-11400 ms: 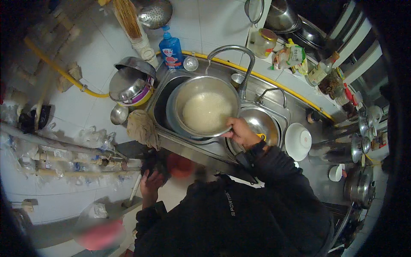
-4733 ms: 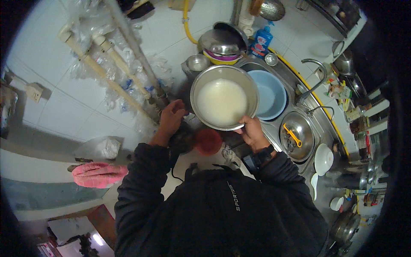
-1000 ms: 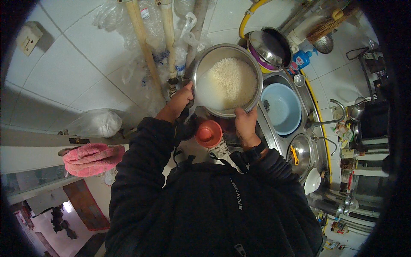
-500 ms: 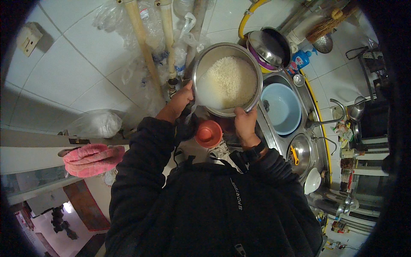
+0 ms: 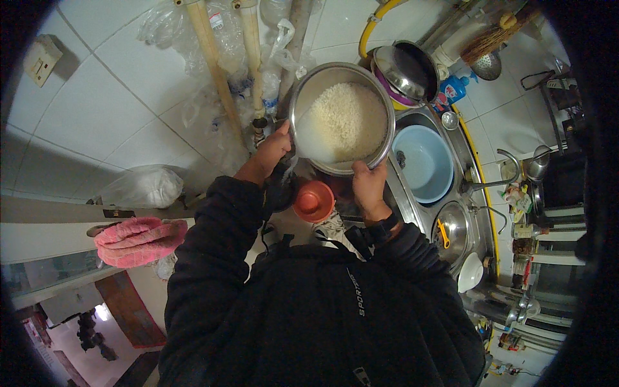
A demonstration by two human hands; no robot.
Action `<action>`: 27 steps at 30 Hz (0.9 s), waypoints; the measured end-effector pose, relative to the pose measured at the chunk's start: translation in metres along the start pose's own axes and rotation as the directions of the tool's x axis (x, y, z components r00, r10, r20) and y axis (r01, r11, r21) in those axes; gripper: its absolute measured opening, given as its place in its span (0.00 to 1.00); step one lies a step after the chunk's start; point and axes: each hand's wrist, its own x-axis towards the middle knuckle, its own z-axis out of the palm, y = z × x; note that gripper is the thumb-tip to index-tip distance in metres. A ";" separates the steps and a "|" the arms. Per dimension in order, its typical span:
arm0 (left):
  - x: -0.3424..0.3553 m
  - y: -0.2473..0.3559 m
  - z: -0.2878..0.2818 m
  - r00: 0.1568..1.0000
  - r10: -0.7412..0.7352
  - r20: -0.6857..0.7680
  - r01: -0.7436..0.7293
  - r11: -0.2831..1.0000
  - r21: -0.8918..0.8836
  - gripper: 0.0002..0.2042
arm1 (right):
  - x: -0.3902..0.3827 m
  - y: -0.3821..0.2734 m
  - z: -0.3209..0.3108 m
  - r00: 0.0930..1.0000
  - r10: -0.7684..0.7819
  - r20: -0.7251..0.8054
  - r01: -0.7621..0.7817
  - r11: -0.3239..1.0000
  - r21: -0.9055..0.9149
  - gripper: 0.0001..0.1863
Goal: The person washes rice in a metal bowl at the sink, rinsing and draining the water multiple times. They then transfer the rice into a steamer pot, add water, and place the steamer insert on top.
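Head view: steel bowl (image 5: 342, 119) of rice, tilted further than a second ago, nearly drained, both hands clamped on its rim, left hand (image 5: 274, 147), right hand (image 5: 367, 184), above red basin (image 5: 313, 200).

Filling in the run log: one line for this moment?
left hand: grips pot rim | right hand: grips rim | pot: tilted, rice inside

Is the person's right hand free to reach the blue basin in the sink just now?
Probably not: the right hand grips the rim of the steel bowl of rice, shared with the left hand. The blue basin sits close by, nothing between them.
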 end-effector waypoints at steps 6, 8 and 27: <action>-0.008 0.008 0.007 0.997 -0.047 -0.062 0.045 0.999 -0.031 0.41 | 0.001 -0.004 0.002 1.000 -0.023 -0.006 0.023 1.000 -0.013 0.41; -0.011 0.013 0.008 1.000 -0.010 -0.020 0.009 1.000 -0.023 0.41 | 0.001 -0.006 0.002 1.000 -0.027 -0.001 0.027 0.999 -0.043 0.41; -0.006 0.007 0.003 0.999 -0.014 -0.044 0.009 0.993 -0.121 0.41 | 0.002 -0.006 0.006 1.000 -0.003 0.006 0.003 0.997 -0.080 0.42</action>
